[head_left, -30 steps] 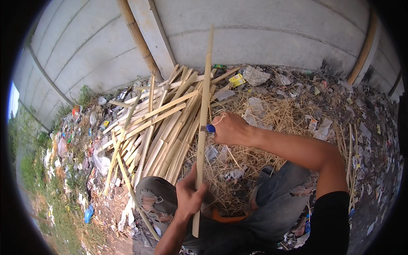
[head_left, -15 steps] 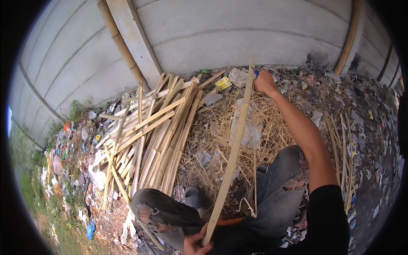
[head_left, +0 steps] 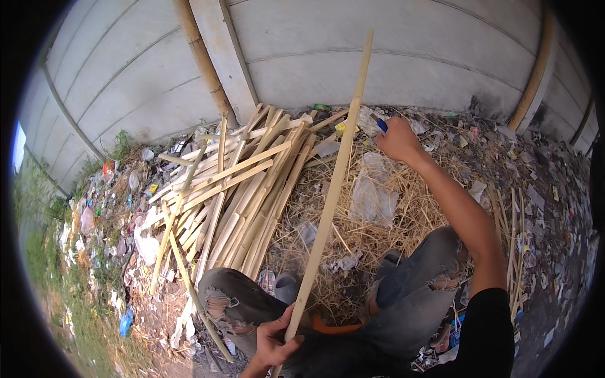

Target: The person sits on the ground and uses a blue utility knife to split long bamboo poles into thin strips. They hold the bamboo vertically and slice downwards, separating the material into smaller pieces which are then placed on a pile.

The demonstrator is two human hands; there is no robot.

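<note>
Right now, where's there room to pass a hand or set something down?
There's a gap between the bamboo strip and right forearm, over straw and clear plastic, with no bare ground there. Left of the strip, slats lie crowded in a pile.

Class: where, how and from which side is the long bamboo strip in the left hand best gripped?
Probably near its lower end, coming from the left: the narrow bamboo strip slants up and away, putting that end closest to the body. The left hand holds it there. Its flat shape suggests fingers closing across the width, clear of the blue-handled tool in the right hand.
</note>
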